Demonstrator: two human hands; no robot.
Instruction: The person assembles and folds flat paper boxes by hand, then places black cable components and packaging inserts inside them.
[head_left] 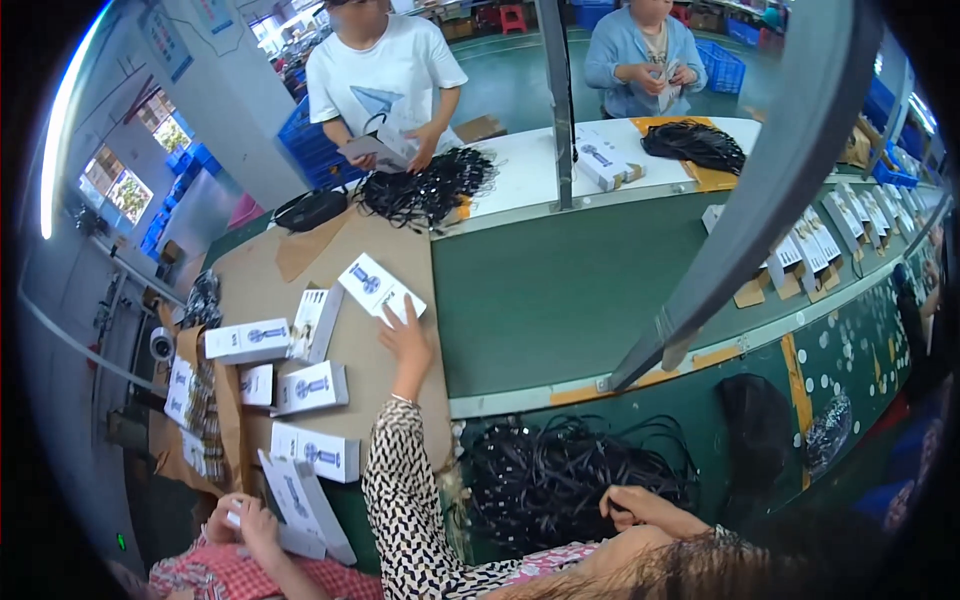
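My left hand (pixel 407 350) reaches out over the brown cardboard-covered table. Its fingers and thumb are on the near end of a white printed box (pixel 368 287), which shows a blue picture of a small fan. My right hand (pixel 632 507) is curled at the right side of a pile of black cables or straps (pixel 560 480). What its fingers hold, if anything, is hidden. Several similar white boxes, one of them a box (pixel 313 388) lying on its side, are to the left of my left arm.
A grey metal post (pixel 740 220) slants over the green conveyor belt (pixel 560 310). At lower left, a co-worker's hands (pixel 245 525) hold a small white piece beside a white carton (pixel 300 500). Across the belt, two people handle white items near black cable heaps (pixel 425 185).
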